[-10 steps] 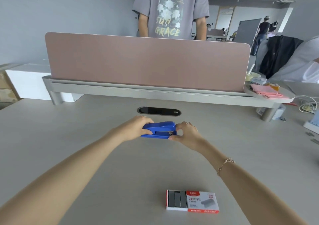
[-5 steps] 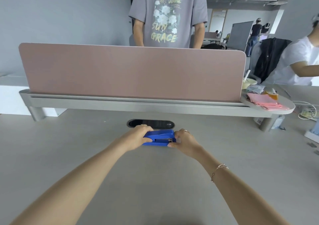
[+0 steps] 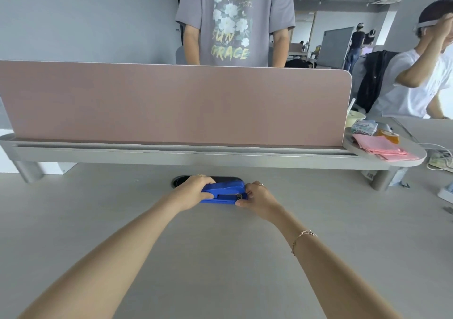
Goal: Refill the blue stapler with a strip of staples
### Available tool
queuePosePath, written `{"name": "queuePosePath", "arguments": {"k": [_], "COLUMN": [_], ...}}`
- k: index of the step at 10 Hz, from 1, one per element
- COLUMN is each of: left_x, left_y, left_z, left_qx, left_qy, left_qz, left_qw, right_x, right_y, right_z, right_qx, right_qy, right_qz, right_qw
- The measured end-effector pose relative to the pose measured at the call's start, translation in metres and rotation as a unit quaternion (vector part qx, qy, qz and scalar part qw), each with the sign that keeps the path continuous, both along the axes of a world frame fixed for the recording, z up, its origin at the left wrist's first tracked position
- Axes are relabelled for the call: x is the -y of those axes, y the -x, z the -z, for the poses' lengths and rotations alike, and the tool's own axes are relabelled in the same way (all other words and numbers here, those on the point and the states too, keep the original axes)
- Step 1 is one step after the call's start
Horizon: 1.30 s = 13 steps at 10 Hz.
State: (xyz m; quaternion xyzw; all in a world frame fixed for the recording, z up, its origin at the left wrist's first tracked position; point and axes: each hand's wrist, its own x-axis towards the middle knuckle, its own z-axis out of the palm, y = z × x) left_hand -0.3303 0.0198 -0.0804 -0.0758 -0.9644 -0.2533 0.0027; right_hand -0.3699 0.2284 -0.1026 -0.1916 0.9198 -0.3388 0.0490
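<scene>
The blue stapler (image 3: 224, 192) lies on the pale desk (image 3: 98, 220), just in front of a dark oval cable slot. My left hand (image 3: 193, 191) wraps around its left end, fingers over the top. My right hand (image 3: 258, 197) grips its right end, where the metal nose shows between thumb and fingers. The stapler looks closed. The box of staples is out of view.
A pink divider panel (image 3: 171, 103) on a grey shelf runs across the desk behind the stapler. Pink paper (image 3: 384, 147) and small items sit on the shelf's right end. One person stands behind the divider, another sits at the right. Cables lie at far right.
The camera has tilted up, so the staple box near the front edge has dropped out of view. Both hands stay on the stapler, which has hardly moved on the desk.
</scene>
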Motion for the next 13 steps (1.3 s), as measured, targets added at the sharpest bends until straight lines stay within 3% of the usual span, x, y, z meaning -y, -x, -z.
{"name": "queuePosePath", "arguments": {"k": [10, 13], "left_x": [-0.002, -0.011], "left_y": [-0.001, -0.016], "left_z": [0.005, -0.002], "left_qx": [0.011, -0.01], "left_qy": [0.007, 0.031], "left_qz": [-0.026, -0.093], "left_qw": [1.0, 0.995], "right_x": [0.006, -0.002], "right_y": [0.002, -0.011], "right_z": [-0.003, -0.006], "right_qx": [0.045, -0.002], "right_qy": [-0.039, -0.084], "right_qz": [0.01, 0.009], "right_qw": [0.998, 0.996]}}
